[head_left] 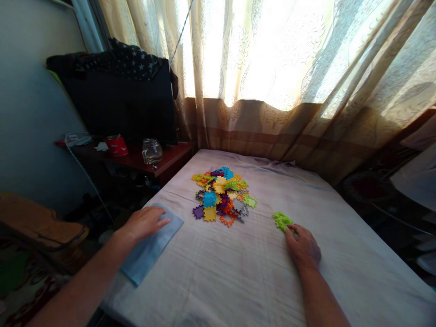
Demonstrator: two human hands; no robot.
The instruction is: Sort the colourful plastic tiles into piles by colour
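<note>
My left hand [147, 222] rests over a folded light-blue cloth [153, 250] at the left edge of the sheet-covered surface, fingers stretched out and thumb apart. Farther right, my right hand [303, 245] has its fingers closed at the near end of a lime-green puzzle piece [281, 220] with a notched edge. That piece lies on the sheet, and the fingertips partly cover it. Between the hands and farther back sits a heap of foam-like toothed puzzle pieces [209, 199] in blue, yellow, purple, orange, grey and green, overlapping one another.
A pale sheet [231, 272] covers the surface, its far edge near the curtain [245, 118]. At the back left, a dark red table [173, 156] holds a glass jug [152, 151], a red container [116, 146] and a television [126, 104] draped with star-patterned cloth. A wooden chair [37, 222] stands left.
</note>
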